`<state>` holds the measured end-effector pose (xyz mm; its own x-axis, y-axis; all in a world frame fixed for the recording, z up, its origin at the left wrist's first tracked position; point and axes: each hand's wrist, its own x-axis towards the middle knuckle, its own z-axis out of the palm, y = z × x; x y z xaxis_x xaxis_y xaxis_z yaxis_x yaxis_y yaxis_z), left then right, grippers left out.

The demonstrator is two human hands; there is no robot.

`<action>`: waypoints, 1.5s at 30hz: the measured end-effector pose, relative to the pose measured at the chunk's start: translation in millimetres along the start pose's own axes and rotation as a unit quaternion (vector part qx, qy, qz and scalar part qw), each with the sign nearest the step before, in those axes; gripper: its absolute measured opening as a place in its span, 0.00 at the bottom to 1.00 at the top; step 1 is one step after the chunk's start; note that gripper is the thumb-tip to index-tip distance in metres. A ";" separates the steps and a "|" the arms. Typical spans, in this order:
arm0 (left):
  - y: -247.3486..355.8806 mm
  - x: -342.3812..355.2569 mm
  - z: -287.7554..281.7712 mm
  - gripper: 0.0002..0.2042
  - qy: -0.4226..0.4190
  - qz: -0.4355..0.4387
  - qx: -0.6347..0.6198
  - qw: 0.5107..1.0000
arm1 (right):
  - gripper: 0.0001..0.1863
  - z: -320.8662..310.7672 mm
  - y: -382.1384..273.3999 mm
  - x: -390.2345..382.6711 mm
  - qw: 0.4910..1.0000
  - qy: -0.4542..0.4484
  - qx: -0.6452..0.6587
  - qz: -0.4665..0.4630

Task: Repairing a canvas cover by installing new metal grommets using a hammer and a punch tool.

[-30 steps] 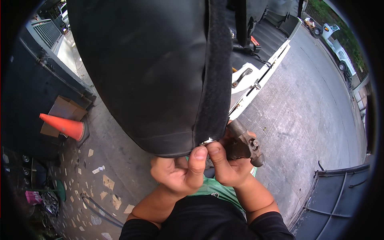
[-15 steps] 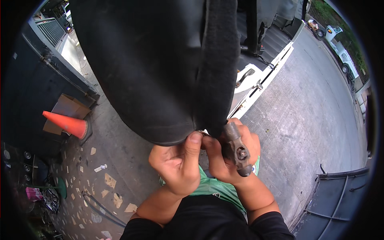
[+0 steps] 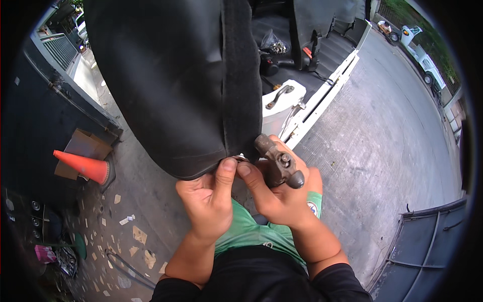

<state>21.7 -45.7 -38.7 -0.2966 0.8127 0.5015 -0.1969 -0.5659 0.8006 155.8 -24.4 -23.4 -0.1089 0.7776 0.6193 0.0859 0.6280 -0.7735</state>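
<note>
A large black sheet (image 3: 161,85), smooth like vinyl or rubber, hangs before me with a duller strip (image 3: 240,85) along its right side. At its lower corner, my left hand (image 3: 209,199) is closed, thumb on top and fingers curled under the hem. My right hand (image 3: 284,204) pinches the end of the strip right beside it, the two thumbs nearly touching. A small shiny piece (image 3: 241,156) shows between the thumbtips; its kind is unclear. My right hand also keeps hold of a ball-peen hammer (image 3: 283,163), its head above the knuckles and its handle mostly hidden.
Behind the sheet is a vehicle bed with a white side rail (image 3: 322,103), a white container with a handle (image 3: 287,100) and a clear bag of small metal parts (image 3: 276,46). An orange cone (image 3: 83,166) and cardboard box (image 3: 90,143) stand left; scraps (image 3: 140,234) litter the floor.
The sheet's strip, both hands and the hammer have shifted left and slightly up in view. More of the white container and the bag of metal parts shows. Both hands keep their grip.
</note>
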 end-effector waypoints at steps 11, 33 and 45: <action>5.9 0.4 2.6 0.02 0.035 -0.039 -0.008 0.999 | 0.15 14.3 7.3 -1.0 0.978 0.053 -0.085 -0.182; 1.6 6.8 -24.9 0.07 -0.075 -0.073 -0.010 0.994 | 0.23 14.1 10.4 -5.1 0.979 0.020 -0.100 -0.179; 5.7 -1.2 -20.1 0.08 -0.103 -0.109 -0.035 0.988 | 0.07 4.5 9.0 -3.7 0.994 0.006 0.104 -0.019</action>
<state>2.1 -52.7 -41.4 -0.0445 0.9231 0.3820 -0.3017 -0.3770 0.8757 152.5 -21.7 -33.2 -0.0957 0.7547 0.6491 -0.1251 0.6378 -0.7600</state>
